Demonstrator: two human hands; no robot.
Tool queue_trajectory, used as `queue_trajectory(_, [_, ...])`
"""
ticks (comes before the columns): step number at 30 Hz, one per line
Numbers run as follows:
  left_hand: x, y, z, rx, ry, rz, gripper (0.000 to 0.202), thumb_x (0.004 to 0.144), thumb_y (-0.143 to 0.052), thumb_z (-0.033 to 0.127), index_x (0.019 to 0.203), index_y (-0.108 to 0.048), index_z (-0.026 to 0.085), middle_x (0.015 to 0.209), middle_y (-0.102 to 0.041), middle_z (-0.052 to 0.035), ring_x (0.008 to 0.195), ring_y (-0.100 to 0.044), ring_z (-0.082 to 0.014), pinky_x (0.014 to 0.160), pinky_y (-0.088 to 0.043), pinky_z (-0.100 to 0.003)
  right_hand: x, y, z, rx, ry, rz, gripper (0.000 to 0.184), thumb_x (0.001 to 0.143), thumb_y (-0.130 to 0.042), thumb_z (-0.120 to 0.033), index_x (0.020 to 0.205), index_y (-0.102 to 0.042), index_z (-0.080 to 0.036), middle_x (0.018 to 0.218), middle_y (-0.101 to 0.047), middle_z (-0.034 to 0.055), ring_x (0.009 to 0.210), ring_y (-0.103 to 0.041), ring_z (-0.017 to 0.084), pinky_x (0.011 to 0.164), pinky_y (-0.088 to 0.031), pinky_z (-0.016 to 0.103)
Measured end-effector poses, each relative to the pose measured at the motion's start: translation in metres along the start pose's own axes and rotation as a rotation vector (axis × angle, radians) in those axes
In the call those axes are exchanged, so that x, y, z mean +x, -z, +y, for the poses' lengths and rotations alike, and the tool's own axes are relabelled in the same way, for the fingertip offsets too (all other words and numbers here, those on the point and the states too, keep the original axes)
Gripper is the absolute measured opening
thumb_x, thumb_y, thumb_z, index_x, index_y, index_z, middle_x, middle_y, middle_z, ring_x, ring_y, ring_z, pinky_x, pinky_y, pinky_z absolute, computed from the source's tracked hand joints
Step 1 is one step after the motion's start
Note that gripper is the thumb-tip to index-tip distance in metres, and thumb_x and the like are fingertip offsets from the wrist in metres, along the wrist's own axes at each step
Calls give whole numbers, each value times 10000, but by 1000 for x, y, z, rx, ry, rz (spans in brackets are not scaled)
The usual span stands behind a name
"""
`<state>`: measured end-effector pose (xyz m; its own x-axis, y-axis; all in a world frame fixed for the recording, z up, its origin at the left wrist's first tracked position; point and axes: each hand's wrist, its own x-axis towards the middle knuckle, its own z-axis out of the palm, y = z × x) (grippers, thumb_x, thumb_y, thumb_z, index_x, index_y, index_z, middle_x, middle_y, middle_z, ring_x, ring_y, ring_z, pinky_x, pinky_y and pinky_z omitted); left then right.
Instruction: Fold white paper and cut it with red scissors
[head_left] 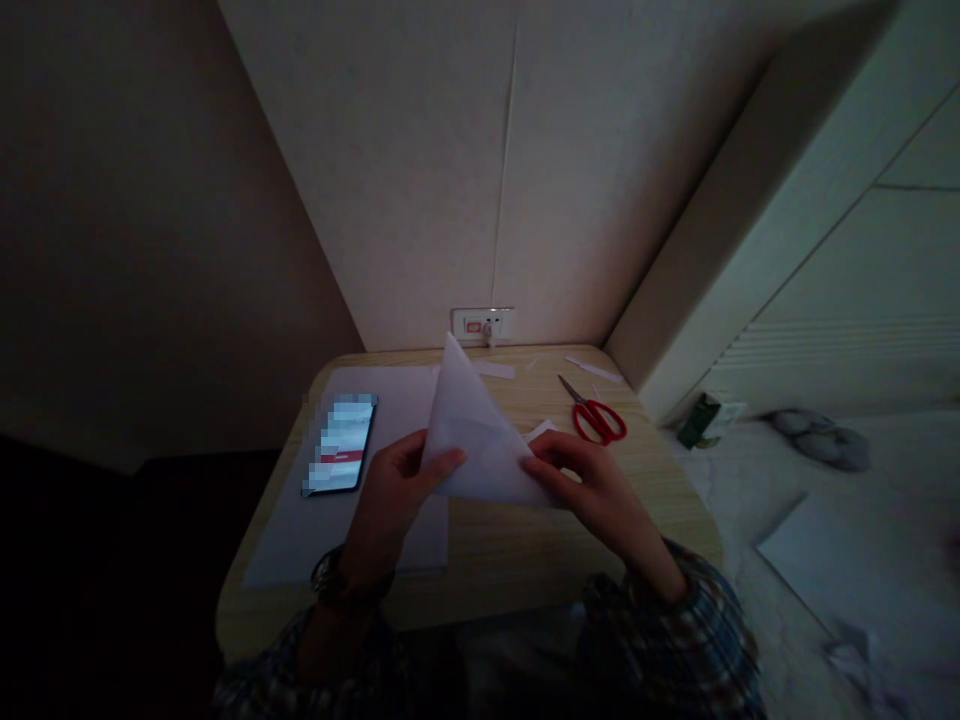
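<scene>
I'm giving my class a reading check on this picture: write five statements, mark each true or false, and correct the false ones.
1. The left hand and right hand both hold the paper. True.
2. The held paper is round. False: it is pointed at the top, roughly triangular.
3. The phone lies on a white sheet. True.
4. The scissors have blue handles. False: the handles are red.
5. The scissors rest on the table. True.
</scene>
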<state>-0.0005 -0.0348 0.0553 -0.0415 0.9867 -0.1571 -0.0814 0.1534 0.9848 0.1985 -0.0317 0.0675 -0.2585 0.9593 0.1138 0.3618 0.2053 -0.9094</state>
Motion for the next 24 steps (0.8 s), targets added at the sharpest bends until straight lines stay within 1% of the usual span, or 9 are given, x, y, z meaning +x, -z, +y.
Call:
queue_trajectory(4, [-1, -4, 0, 3, -17, 26, 293, 611, -753, 368, 823, -703, 171, 845, -742, -32, 790, -653, -211, 706, -515, -300, 0, 1, -2, -50, 41, 64, 197, 823, -577, -275, 655, -591, -173, 610, -564, -14, 585, -505, 126, 536, -384, 240])
queue_trajectory(8, [-2, -1, 0, 57, -3, -21, 357, 606, -750, 384, 876, -698, 156, 895, -742, -67, 841, -664, -257, 728, -530, -354, 0, 3, -4, -123, 88, 89, 207, 826, -579, -258, 637, -585, -174, 612, -559, -9, 587, -491, 129, 538, -381, 248])
queue_trajectory(10, [-2, 1, -1, 99, -21, -33, 350, 609, -747, 376, 878, -696, 158, 900, -741, -67, 846, -665, -260, 723, -531, -353, 0, 3, -5, -129, 114, 93, 171, 828, -578, -247, 675, -603, -176, 644, -576, 1, 617, -513, 140, 567, -404, 260])
queue_trajectory(14, [-2, 1, -3, 268, -129, -53, 267, 639, -724, 344, 842, -703, 171, 849, -733, -45, 804, -658, -233, 709, -516, -315, 3, 1, -8, -113, 211, 122, 36, 792, -631, -226, 797, -630, -190, 746, -610, 20, 722, -551, 168, 658, -440, 287])
queue_trajectory(17, [-3, -1, -5, 388, -216, -78, 212, 661, -706, 334, 797, -702, 171, 820, -718, -40, 791, -640, -223, 727, -495, -309, 5, -1, -13, -117, 249, 157, 61, 777, -643, -210, 732, -607, -191, 711, -583, 10, 697, -540, 165, 642, -429, 282])
queue_trajectory(20, [-5, -3, -4, 388, -237, -105, 176, 682, -691, 320, 780, -685, 174, 796, -702, -28, 766, -627, -207, 709, -484, -294, 6, -3, -14, -101, 209, 173, 137, 784, -627, -195, 657, -577, -187, 649, -552, -3, 638, -517, 150, 598, -407, 269])
queue_trajectory(24, [-8, -2, 4, 294, -208, -111, 117, 675, -699, 278, 732, -651, 187, 740, -673, -1, 734, -617, -185, 647, -474, -254, 4, -6, -9, 9, 92, 184, 121, 775, -633, -222, 671, -581, -190, 633, -556, -14, 617, -519, 142, 581, -406, 258])
